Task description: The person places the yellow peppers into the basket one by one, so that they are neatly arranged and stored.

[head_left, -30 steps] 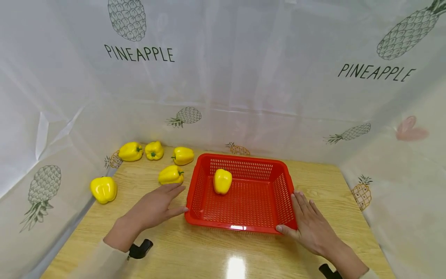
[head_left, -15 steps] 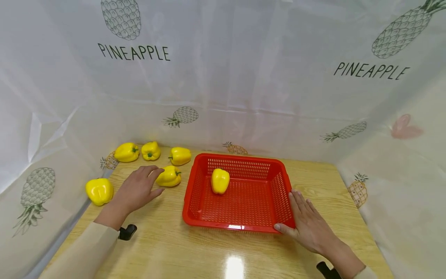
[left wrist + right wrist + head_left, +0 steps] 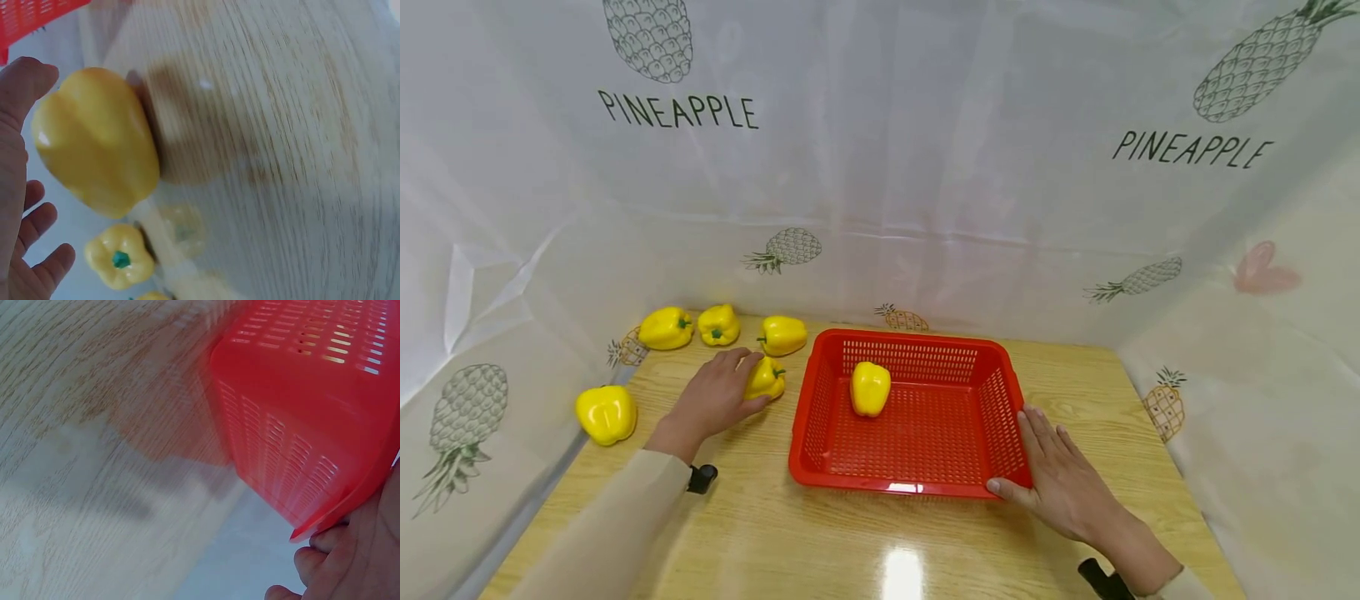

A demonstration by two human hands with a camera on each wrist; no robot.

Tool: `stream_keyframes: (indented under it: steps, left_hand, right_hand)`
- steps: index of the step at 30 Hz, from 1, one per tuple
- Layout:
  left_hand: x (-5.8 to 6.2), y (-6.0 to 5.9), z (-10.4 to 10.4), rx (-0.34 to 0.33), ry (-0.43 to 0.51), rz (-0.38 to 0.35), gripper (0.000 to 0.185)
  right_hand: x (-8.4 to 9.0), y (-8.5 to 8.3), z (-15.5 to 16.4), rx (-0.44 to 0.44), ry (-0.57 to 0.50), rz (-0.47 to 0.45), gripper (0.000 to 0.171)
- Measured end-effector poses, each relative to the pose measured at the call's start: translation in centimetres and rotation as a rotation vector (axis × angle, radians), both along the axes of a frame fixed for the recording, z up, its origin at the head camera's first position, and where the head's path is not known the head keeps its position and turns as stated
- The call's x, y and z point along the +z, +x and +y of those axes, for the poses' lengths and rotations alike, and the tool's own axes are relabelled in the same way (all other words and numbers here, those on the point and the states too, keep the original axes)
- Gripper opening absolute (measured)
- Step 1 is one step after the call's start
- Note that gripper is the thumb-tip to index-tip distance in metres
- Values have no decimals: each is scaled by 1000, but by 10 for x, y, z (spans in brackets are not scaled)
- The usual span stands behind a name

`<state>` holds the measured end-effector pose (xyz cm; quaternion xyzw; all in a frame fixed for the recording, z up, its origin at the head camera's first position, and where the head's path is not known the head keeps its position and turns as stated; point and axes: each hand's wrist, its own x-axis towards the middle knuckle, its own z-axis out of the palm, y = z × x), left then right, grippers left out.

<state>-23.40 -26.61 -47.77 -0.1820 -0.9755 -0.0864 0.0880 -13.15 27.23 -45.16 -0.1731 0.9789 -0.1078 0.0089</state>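
My left hand [image 3: 717, 393] is at a yellow bell pepper [image 3: 766, 379] lying left of the red basket. Thumb and fingers stand apart on either side of it; in the left wrist view a gap shows between the fingers [image 3: 37, 222] and the pepper [image 3: 97, 140]. The perforated red plastic basket [image 3: 891, 483] sits on the table with one yellow bell pepper [image 3: 870, 389] inside, at its left. Against the basket's right side lies my right hand [image 3: 1067, 492], its fingers straight along the outer wall and its thumb on the near corner of the rim.
Behind the left hand, three yellow bell peppers [image 3: 718, 324] line the back of the wooden table [image 3: 820, 550]. Another yellow bell pepper [image 3: 607, 414] rests at the left edge. A white pineapple-print sheet [image 3: 925, 167] encloses the back and sides.
My left hand has left the basket's left rim, swung left, then come forward around the nearest pepper. The right hand stays at the basket's right side. The view has shifted slightly.
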Motion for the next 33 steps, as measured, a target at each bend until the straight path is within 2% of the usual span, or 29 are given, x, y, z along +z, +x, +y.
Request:
stream_keyframes:
  steps: [9, 13, 16, 19, 23, 30, 33]
  left_hand:
    - [-4, -6, 5, 45, 0, -144, 78]
    - [-5, -6, 7, 56, 1, -191, 72]
    - [-5, -5, 9, 65, 2, -174, 66]
    - [-7, -1, 11, 79, -14, -126, 63]
    - [-8, 4, 15, 130, -25, -72, 64]
    - [-11, 13, 29, 268, 54, -88, 77]
    - [-14, 17, 32, 298, 69, -73, 85]
  right_hand:
    - [0, -2, 0, 10, 12, 0, 111]
    - [0, -1, 1, 7, 8, -10, 111]
    - [0, -1, 1, 5, 7, -10, 110]
    - [0, -1, 0, 3, 8, -7, 111]
    - [1, -1, -1, 6, 6, 2, 111]
    - [3, 0, -1, 5, 4, 5, 109]
    - [3, -2, -2, 14, 15, 13, 110]
